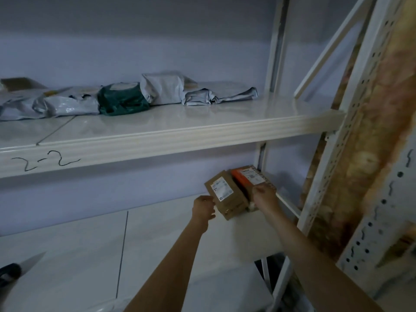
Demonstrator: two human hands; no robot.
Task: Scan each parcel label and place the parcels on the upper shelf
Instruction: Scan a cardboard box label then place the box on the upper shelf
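A brown cardboard parcel [227, 194] with a white label lies tilted on the lower shelf [157, 244] near its back right corner. My left hand [203, 208] grips its left edge. Beside it on the right sits a second box [249, 176] with an orange stripe and a white label. My right hand [263, 192] holds the front of that box. The upper shelf [180, 131], marked "2-2", carries a row of grey bag parcels [171, 88] and one green bag parcel [122, 99].
A black handheld device [9, 274] with a pale tip lies at the lower shelf's left edge. White perforated uprights [369, 91] and a diagonal brace stand on the right. The right part of the upper shelf is bare.
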